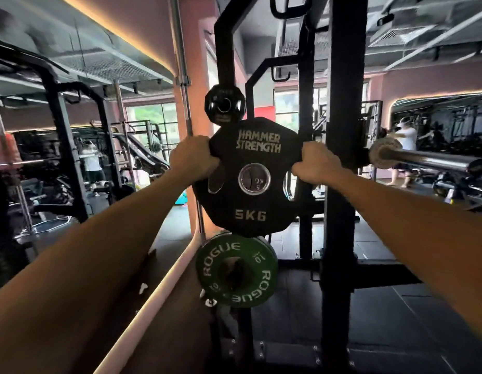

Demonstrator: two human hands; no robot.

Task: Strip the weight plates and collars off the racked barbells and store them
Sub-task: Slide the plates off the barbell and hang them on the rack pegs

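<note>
- Standing tallest here is the black steel power rack (pixel 339 184), its uprights filling the middle; small storage pegs on its near post carry plates.
- Jutting from the right of the rack is the bare chrome sleeve of a racked barbell (pixel 423 159), with no plate or collar visible on that end.
- Centred in front of the rack post is the black rubber-coated 5 kg Hammer Strength plate (pixel 250 201), upright and face-on, its steel-ringed bore lined up with what seems to be a storage peg; whether it is fully seated I cannot tell.
- Hanging just below it, its top edge overlapped by the black plate, is a green Rogue 10 lb bumper plate (pixel 235 273) on a lower peg.
- Sitting just above is a small black multi-sided plate (pixel 225 105) on an upper peg.
- Judging by the marking, the 5 kg plate should feel moderate in weight, rigid, and grippy in its rubber skin; the cut-out handle slots at either side are the natural places to hold it.
- The left hand (pixel 194 157) wraps its fingers around the plate's upper-left edge at the slot, arm extended forward and up.
- The right hand (pixel 316 164) mirrors it, clenched around the upper-right edge, wrist level, arm equally outstretched.
</note>
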